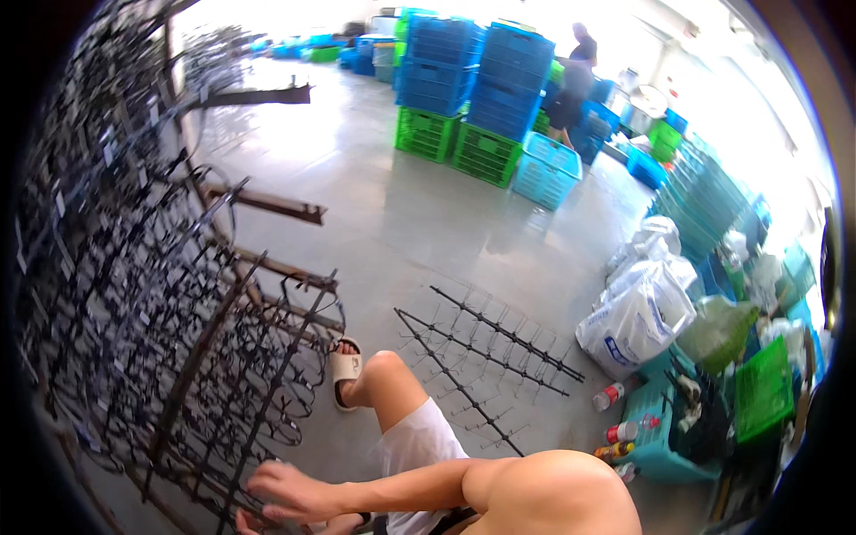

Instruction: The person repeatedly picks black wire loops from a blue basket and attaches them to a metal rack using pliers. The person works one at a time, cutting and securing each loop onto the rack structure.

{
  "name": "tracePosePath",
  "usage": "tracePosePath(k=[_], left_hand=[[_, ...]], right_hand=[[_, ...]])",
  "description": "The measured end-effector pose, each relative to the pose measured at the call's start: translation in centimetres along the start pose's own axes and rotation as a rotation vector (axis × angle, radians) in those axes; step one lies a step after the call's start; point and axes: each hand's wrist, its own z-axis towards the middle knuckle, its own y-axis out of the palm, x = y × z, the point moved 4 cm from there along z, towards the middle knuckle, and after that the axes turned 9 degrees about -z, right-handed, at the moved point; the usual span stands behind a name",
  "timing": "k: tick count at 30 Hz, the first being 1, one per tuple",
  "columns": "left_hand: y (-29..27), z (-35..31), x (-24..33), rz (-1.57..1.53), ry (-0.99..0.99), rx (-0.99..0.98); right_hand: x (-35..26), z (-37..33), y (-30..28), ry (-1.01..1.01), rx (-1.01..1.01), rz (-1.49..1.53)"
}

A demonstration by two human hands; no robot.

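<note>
The right hand (299, 492) is positioned at the lower left, beside the lower end of a long black rod (269, 401); its fingers are bent and blurred, and whether they grasp the rod or are released cannot be told. The left hand (247, 522) is located just below, partly cut off by the lower edge; the state of its fingers likewise cannot be determined. The black rod stands at a slant along the near side of a dense mass of black wire loops and clips (134, 294), which fills the left side. Rusty metal bars (267, 206) project from this mass toward the right. Further black rods with thin wire prongs (508, 334) lie on the grey floor (357, 196), well apart from both hands and to the right of a sandalled foot (348, 373). At the right, a white plastic bag (635, 321) is located near a teal crate (649, 417), with bottles (621, 432) beside the crate. At the rear, blue crates (511, 80) are stacked on green crates (426, 134); a person (572, 85) stands behind a light blue crate (547, 169).
</note>
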Motion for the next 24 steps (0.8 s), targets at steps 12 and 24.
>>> tracePosePath(k=[12, 24], left_hand=[[-10.1, 2.6, 2.9, 0.234, 0.496, -0.090], [-10.3, 2.9, -0.9, 0.902, 0.386, -0.017]], right_hand=[[-3.2, -0.1, -0.6, 0.501, -0.246, 1.041], [-2.9, 5.4, -0.3, 0.832, -0.134, 0.583]])
